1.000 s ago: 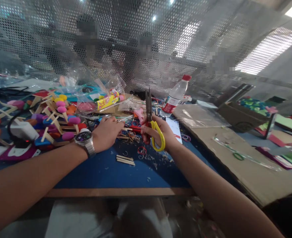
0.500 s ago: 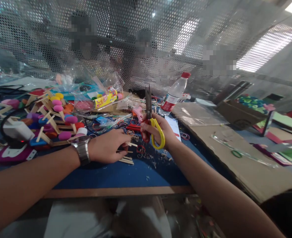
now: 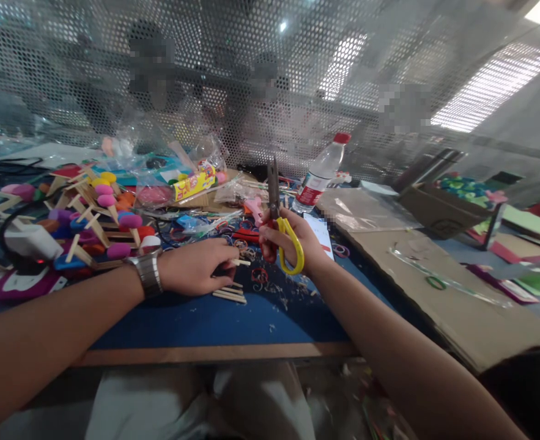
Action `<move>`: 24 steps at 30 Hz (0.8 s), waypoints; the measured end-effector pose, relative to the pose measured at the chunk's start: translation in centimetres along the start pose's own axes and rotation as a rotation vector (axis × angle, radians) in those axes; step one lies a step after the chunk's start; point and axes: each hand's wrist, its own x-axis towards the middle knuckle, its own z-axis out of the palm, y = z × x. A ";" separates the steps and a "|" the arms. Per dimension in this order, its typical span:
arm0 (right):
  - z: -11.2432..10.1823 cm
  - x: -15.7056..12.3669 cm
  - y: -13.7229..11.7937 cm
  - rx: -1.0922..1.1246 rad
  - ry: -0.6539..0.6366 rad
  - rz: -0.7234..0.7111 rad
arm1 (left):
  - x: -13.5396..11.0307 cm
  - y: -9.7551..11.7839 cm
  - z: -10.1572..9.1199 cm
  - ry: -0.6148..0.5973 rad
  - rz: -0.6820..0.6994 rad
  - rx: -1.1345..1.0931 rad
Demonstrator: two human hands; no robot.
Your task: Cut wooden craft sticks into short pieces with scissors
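On the blue surface [image 3: 173,327]: short wooden sticks [image 3: 230,296] lying side by side, near the front edge, just beside the left hand [image 3: 196,267].
Left hand: fingers curled in, pinching a pale stick [image 3: 243,263]; one end juts out toward the right hand [image 3: 292,235], rest hidden.
Right hand: fingers closed around the handles of the scissors [image 3: 274,198].
Scissors: held above the surface; blades together, pointing up.
Bottle [image 3: 316,176]: red cap, behind the right hand.
Wooden pieces with coloured rounds [image 3: 96,230]: heaped beyond the watch strap [image 3: 150,274].
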 end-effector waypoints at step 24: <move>0.0 0.1 0.0 0.023 0.007 0.012 | 0.4 -1.0 0.2 0.204 -0.123 0.197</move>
